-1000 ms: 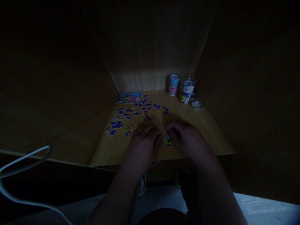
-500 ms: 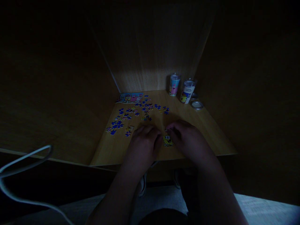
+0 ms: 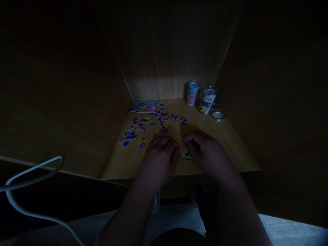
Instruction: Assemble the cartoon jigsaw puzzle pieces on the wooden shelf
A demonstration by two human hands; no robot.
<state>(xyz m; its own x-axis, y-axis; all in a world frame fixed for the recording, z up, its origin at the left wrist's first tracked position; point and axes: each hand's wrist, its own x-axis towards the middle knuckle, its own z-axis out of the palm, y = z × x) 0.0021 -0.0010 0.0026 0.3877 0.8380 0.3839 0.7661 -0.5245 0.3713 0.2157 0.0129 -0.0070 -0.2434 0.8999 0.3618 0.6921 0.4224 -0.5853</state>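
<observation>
Between my hands, near the front of the wooden surface, lies a small joined patch of jigsaw puzzle point(image 3: 186, 154) with a yellow cartoon face. My right hand point(image 3: 206, 150) is closed in a pinch at its upper right, on a small jigsaw piece point(image 3: 183, 142) just above the patch. To the left of the patch, my left hand point(image 3: 160, 153) has its fingers curled together; whatever they hold, if anything, is hidden. Loose jigsaw pieces point(image 3: 130, 135), several showing blue sides, are scattered beyond and left of my hands. A small joined cluster point(image 3: 143, 142) lies beside my left hand.
A picture sheet point(image 3: 145, 106) lies at the back left. Two clear-topped printed canisters point(image 3: 193, 94) point(image 3: 207, 100) stand at the back right, with a round metal lid point(image 3: 217, 116) beside them. Wooden panels enclose the dim space. A white cable point(image 3: 33, 215) loops at lower left.
The whole view has shifted slightly, so the things appear a little further right. My hands hold nearly the same pose around the puzzle patch.
</observation>
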